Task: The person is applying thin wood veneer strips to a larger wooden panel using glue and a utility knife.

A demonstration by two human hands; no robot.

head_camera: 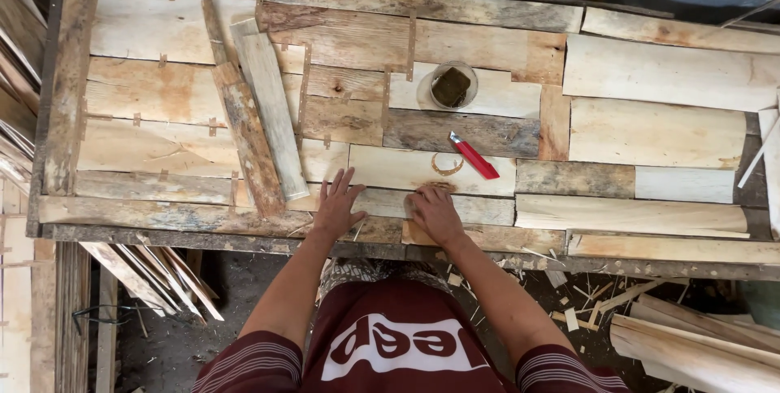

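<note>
Head view, left hand: left hand point(337, 205) lies flat, fingers spread wide, on a pale thin veneer strip point(422, 170).
Right hand: right hand point(435, 213) is curled, knuckles up, pressing the same strip; whether it holds anything, I cannot tell.
Beyond right hand: red utility knife point(474, 157), curled tape ring point(447, 165), round clear cup point(452, 86).
Counter: counter point(162, 214) of rough patched wood sheets.
</note>
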